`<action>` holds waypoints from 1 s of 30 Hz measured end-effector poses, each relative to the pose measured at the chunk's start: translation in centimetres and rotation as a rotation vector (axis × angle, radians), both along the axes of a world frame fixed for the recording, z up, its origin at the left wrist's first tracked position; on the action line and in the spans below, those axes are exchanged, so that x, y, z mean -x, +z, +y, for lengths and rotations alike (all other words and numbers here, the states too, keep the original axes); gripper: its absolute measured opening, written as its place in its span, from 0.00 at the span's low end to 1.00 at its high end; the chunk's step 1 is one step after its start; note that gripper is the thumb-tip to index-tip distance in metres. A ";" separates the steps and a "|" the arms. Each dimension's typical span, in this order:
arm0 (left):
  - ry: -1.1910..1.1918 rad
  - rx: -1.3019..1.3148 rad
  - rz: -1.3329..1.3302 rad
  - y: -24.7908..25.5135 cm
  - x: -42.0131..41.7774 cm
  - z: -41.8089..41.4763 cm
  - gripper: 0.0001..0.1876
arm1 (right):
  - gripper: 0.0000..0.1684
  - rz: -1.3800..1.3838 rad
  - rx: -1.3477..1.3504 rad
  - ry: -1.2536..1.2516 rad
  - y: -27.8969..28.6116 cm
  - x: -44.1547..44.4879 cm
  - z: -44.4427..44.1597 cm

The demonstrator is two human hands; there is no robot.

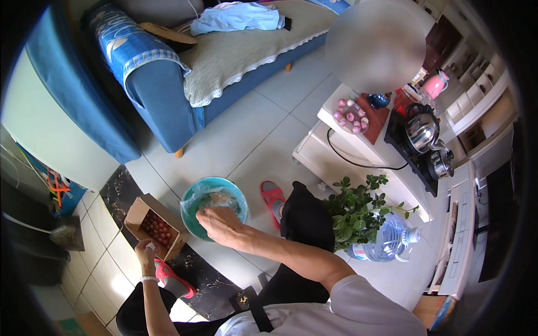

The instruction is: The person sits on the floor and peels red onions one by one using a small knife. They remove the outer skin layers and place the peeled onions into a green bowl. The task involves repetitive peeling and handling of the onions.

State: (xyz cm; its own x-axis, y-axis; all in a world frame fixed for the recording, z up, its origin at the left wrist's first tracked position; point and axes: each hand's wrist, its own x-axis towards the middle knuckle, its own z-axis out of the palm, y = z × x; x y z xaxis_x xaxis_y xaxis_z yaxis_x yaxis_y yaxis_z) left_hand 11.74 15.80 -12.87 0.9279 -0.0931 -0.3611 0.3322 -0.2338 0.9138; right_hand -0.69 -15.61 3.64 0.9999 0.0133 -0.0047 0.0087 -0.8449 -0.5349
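My right hand (pixel 220 224) is over the near rim of a round teal bin (pixel 189 224), palm down with its fingertips turned away from me. Whatever may be in those fingers is hidden. Inside the bin are a clear plastic bag (pixel 199 194) and some pale brownish scraps (pixel 222 197). My left hand (pixel 145 252), with a white bead bracelet at the wrist, holds a small whitish thing (pixel 151 247), too small to name. It is at the near edge of an open cardboard box (pixel 141 208). Small round red produce (pixel 157 229) lies in the box, its kind unclear.
To the right are a leafy green plant (pixel 357 206) and a large clear water bottle (pixel 380 239). A white cabinet (pixel 323 147) bears a dish of peeled pinkish bulbs (pixel 351 116) and a steel kettle (pixel 421 132). A blue sofa (pixel 162 109) stands ahead. One person's blurred head is beyond the cabinet.
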 end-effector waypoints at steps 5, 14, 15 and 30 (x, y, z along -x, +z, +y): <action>0.011 0.002 -0.025 -3.1 0.2 1.6 0.11 | 0.04 -0.127 0.155 0.108 -2.1 -1.1 0.3; 0.091 0.035 0.073 -4.5 0.1 0.8 0.11 | 0.05 0.022 0.117 0.111 -2.4 -0.3 -0.3; 0.079 0.019 0.077 -4.4 0.2 0.6 0.11 | 0.06 0.032 0.096 0.091 -2.3 -0.1 -0.3; 0.013 -0.358 -0.061 -3.4 -1.8 -1.8 0.09 | 0.05 -0.019 0.017 -0.005 2.0 0.0 -1.5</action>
